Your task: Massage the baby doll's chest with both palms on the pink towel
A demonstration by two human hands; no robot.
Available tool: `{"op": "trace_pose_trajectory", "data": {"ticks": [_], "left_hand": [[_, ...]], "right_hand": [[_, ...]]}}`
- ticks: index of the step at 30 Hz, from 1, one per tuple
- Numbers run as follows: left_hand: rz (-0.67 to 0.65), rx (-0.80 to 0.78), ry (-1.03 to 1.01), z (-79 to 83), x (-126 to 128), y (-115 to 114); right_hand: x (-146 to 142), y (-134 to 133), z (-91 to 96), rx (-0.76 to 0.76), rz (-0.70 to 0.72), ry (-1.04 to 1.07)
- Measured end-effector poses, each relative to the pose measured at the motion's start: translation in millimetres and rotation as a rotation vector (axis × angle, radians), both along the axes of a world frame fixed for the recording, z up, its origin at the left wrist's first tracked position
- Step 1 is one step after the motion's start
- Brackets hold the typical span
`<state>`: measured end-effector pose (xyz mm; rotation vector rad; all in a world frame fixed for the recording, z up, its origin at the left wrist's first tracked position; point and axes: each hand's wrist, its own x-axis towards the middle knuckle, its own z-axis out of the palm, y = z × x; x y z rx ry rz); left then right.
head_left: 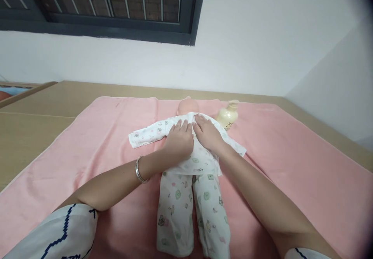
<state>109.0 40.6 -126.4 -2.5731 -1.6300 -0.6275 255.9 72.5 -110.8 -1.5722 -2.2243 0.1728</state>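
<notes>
Resting open and flat, both hands, left hand (179, 140) and right hand (207, 134), press the doll's shirt (198, 160).

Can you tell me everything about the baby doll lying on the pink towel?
The baby doll lies flat on the pink towel, its head toward the wall. The head is bald, smooth and peach-coloured, like plastic. It wears a soft white top and trousers printed with small pastel pictures. One sleeve stretches out sideways; the legs lie straight, slightly apart. The left hand and right hand rest flat on its chest. A cream bottle sits close by its shoulder.
</notes>
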Motion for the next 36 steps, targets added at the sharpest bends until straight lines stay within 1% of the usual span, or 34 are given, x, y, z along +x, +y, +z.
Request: {"op": "trace_pose_trajectory", "data": {"ticks": [2,5,8,10,14,19,22,24,25,27,30,32,34,36], "left_hand": [[-0.023,-0.041,-0.022,5.5,-3.2,2.9],[-0.014,-0.105,-0.134,9.8,-13.5,19.9],[0.023,-0.117,-0.205,4.7,-19.5,34.1],[0.038,-0.104,-0.215,-1.2,-18.8,36.8],[0.06,-0.093,-0.224,-7.6,-14.5,34.5],[0.084,-0.09,-0.183,-3.1,-12.7,29.8],[0.113,-0.093,-0.109,1.9,-8.1,18.0],[0.09,-0.079,-0.053,5.5,-5.1,9.2],[0.07,-0.074,-0.033,7.5,-4.5,6.6],[0.029,-0.083,-0.026,11.8,-6.8,7.7],[-0.006,-0.112,-0.068,16.9,-16.2,22.5],[-0.013,-0.109,-0.088,16.6,-20.8,31.6],[0.015,-0.082,-0.08,12.6,-19.5,31.8],[0.056,-0.026,-0.052,6.6,-13.0,22.6]], "right_hand": [[-3.2,-3.4,-1.1,0.017,-0.025,-0.028],[-15.0,-24.0,0.7,0.081,-0.077,-0.098],[-22.4,-39.4,5.0,0.143,-0.087,-0.193],[-20.5,-37.9,7.5,0.131,-0.089,-0.192],[-10.4,-21.6,6.0,0.071,-0.11,-0.074],[-6.0,-11.4,-3.1,0.08,-0.119,-0.05],[2.4,-1.0,-4.9,0.05,0.005,-0.074],[7.7,5.1,-3.9,0.022,0.098,-0.087],[8.2,5.5,-3.0,0.014,0.115,-0.092],[3.2,-1.2,-0.4,0.015,0.072,-0.116],[-14.5,-24.4,3.0,0.044,-0.023,-0.196],[-23.3,-36.1,4.2,0.076,-0.01,-0.238],[-23.2,-35.3,4.7,0.069,0.009,-0.227],[-15.0,-23.0,4.7,0.01,-0.008,-0.177]]}}
